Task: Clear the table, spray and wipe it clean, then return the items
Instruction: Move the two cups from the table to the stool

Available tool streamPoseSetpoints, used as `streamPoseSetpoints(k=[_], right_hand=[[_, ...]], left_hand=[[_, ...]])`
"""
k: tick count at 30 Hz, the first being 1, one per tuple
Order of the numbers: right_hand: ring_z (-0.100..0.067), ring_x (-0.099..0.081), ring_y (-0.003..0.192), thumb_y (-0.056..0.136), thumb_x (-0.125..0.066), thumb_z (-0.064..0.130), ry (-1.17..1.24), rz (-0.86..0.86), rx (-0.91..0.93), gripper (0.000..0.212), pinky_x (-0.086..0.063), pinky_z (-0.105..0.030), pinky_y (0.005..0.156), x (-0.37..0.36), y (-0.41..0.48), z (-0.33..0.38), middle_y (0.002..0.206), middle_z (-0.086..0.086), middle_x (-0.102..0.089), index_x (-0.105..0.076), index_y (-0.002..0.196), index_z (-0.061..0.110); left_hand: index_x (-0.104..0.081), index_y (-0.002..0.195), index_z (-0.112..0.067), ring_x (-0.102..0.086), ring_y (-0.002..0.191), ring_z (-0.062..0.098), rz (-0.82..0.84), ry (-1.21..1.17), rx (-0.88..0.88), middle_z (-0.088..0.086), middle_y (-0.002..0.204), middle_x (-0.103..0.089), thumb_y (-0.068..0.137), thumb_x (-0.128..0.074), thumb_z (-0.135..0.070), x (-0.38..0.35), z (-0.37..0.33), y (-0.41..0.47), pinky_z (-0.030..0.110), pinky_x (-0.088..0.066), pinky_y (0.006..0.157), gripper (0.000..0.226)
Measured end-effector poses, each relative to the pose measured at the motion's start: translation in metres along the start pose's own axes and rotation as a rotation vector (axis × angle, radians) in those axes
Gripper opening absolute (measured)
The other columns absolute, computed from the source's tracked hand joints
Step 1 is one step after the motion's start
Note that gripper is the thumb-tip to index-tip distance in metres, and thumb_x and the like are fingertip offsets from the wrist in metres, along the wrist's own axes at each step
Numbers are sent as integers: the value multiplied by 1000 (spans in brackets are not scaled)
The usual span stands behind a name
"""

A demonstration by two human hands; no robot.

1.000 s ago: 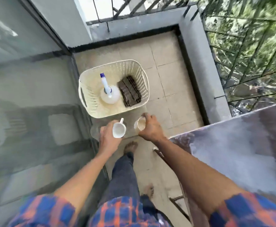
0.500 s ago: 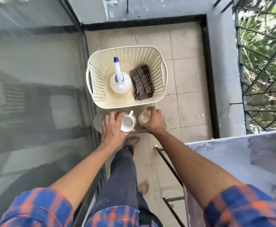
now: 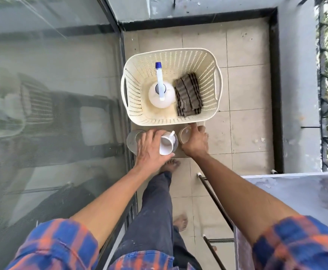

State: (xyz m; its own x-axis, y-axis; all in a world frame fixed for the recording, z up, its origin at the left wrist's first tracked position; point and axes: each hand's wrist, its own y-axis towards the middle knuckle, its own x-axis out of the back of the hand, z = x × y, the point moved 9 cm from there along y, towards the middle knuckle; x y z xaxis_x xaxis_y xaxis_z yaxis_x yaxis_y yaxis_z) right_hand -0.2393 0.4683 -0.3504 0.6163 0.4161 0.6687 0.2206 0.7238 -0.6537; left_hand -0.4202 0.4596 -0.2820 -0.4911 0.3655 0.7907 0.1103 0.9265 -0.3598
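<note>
Left hand (image 3: 149, 151) had its fingers wrapped round a small white ceramic mug (image 3: 167, 144), right hand (image 3: 196, 143) gripped a tan round cup (image 3: 184, 134), cream perforated plastic basket (image 3: 134, 84) just past the fingertips.

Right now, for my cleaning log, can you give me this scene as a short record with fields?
Basket: on the tiled floor, holds a spray bottle and a folded dark cloth
Left hand: grips a tilted white mug over a clear glass
Right hand: grips a small cup just in front of the basket
Table: lower right, grey top with pale streaks
</note>
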Motion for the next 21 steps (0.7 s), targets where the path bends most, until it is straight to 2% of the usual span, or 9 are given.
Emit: streamPoseSetpoints(k=[5,11,16,19,21], right_hand=[[-40,-55,116,67,-76,12,115,37,-46,85,-51,-48,95,0,-8,2,130,-9,-42,-36,141,26],[-37,-54,121,67,-81,4,187,39,-92,93,-50,-43,101,20,-23,-6,135,-9,-42,-38,147,27],[-31,-55,119,69,-83,8,198,30,-94,77,-48,-37,103,41,-50,-12,134,-7,-43,-51,137,25],[-25,-58,114,76,-78,13,211,-11,-81,58,-46,-30,93,53,-70,-13,131,-5,-50,-60,130,24],[-19,-63,104,79,-75,20,241,-41,-62,44,-43,-25,80,63,-83,-10,120,-1,-61,-67,121,24]], left_hand=[[-59,134,-17,-49,113,32,6,-2,-24,9,122,-54,67,-91,-37,6,-4,-5,44,-40,97,77],[-55,140,-19,-45,121,29,31,24,-49,9,131,-50,72,-88,-38,15,-5,-15,41,-37,104,78],[-59,129,-20,-50,116,26,-108,-23,-48,6,125,-55,73,-86,-42,42,-11,-33,39,-40,99,66],[-61,124,-16,-52,115,25,-152,-84,-43,6,121,-57,81,-80,-35,58,-14,-46,40,-46,99,51],[-62,123,-14,-54,114,24,-192,-149,-36,6,121,-58,85,-76,-26,72,-17,-51,45,-49,98,42]])
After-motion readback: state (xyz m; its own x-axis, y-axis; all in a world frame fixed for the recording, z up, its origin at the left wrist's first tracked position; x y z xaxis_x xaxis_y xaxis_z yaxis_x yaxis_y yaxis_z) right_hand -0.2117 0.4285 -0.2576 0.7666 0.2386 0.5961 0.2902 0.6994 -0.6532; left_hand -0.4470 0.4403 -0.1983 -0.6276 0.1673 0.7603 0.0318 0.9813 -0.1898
